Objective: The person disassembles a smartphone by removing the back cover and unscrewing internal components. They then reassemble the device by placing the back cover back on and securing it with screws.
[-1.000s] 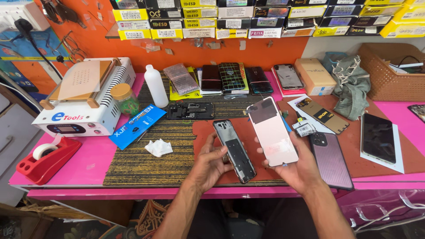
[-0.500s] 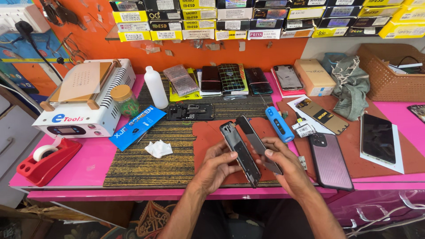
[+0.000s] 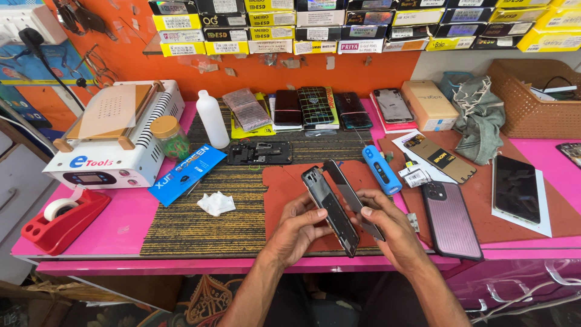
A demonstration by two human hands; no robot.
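Two phone halves point(image 3: 339, 203) stand edge-up, pinched between both hands' fingers point(image 3: 315, 213).

Bright even light, soft shadows, sharp focus, wide-angle bending at edges

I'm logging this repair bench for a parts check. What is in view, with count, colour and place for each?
phone body: 1, dark, held in left hand over the red mat
screen panel: 1, dark, held in right hand, beside the phone body
red mat: 1, under the hands
blue tool: 1, right of the mat's top
striped-back phone: 1, purple-grey, right of the hands
white bottle: 1, back centre
jar: 1, clear with tan lid, left of the bottle
white machine: 1, back left
tape dispenser: 1, red, front left
blue packet: 1, in front of the jar
white wipe: 1, on the striped mat
basket: 1, brown, back right
left hand: 1
right hand: 1
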